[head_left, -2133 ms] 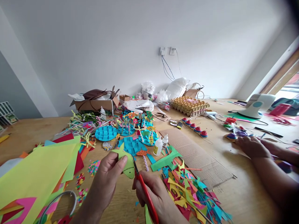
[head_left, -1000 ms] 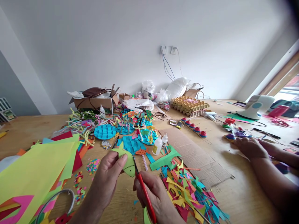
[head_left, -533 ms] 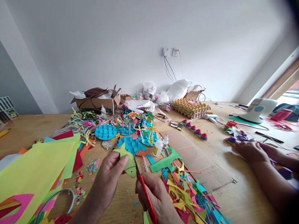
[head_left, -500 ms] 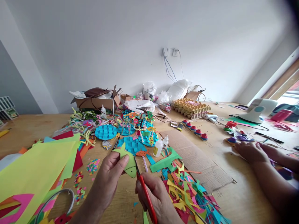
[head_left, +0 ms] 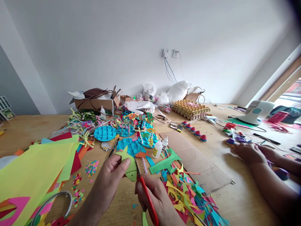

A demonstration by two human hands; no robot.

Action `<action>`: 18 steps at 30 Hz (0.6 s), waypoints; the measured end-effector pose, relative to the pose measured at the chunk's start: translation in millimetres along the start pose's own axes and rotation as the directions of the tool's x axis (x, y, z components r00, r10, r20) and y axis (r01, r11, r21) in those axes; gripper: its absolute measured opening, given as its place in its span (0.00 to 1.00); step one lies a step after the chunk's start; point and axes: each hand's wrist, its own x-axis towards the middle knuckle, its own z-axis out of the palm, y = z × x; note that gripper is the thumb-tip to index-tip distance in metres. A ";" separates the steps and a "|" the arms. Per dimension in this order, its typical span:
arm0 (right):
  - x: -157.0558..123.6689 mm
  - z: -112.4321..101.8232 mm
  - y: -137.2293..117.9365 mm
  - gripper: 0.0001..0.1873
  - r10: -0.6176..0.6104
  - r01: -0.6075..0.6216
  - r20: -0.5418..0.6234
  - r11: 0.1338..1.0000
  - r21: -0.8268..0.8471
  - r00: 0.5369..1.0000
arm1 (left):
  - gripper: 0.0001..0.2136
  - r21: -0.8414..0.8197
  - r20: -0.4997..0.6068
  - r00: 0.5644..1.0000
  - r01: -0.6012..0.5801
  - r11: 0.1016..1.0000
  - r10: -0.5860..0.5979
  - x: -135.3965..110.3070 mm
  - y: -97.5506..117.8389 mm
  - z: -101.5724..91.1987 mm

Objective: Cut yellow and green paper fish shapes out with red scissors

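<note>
My left hand [head_left: 112, 175] pinches a light green paper fish [head_left: 130, 168] between thumb and fingers, its tail up and its drawn eye low. In my right hand [head_left: 155, 191] are red-handled scissors [head_left: 148, 197], their dark blades against the fish's right edge. How far apart the blades stand is hard to make out. Just beyond lie a blue paper grid [head_left: 128, 146], an orange spotted paper fish [head_left: 141, 154] and a twisted lilac strip [head_left: 144, 164]. Two white glue bottles [head_left: 158, 149] stand to their right.
Coloured paper sheets [head_left: 35, 163] cover the left side. Paper scraps [head_left: 183, 194] heap up beside a cardboard sheet [head_left: 197, 160]. Another person's hands [head_left: 250, 153] work at the right. Egg trays [head_left: 191, 109] and a cardboard box [head_left: 94, 105] stand along the wall.
The whole view has shifted slightly left. Both hands keep their hold on the fish and the scissors, with the blades still at the fish's edge.
</note>
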 end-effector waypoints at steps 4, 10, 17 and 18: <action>-0.4 -1.6 -1.0 0.14 -0.023 0.023 -0.004 1.000 -0.018 1.000 | 0.09 0.014 0.033 0.999 0.020 1.000 -0.021 -1.2 -1.3 0.9; -1.8 -2.8 3.1 0.15 -0.041 0.041 0.000 0.999 -0.035 0.999 | 0.09 0.013 0.054 0.998 0.036 0.999 -0.037 -0.6 -1.9 0.5; -1.8 -4.3 5.2 0.17 -0.074 0.074 0.005 0.996 -0.051 0.997 | 0.09 0.002 0.093 0.994 0.055 0.998 -0.055 -0.6 -1.5 -0.5; -2.1 -4.6 6.0 0.17 -0.070 0.071 0.007 0.996 -0.049 0.997 | 0.09 0.005 0.099 0.993 0.060 0.998 -0.061 -0.9 -1.3 -0.7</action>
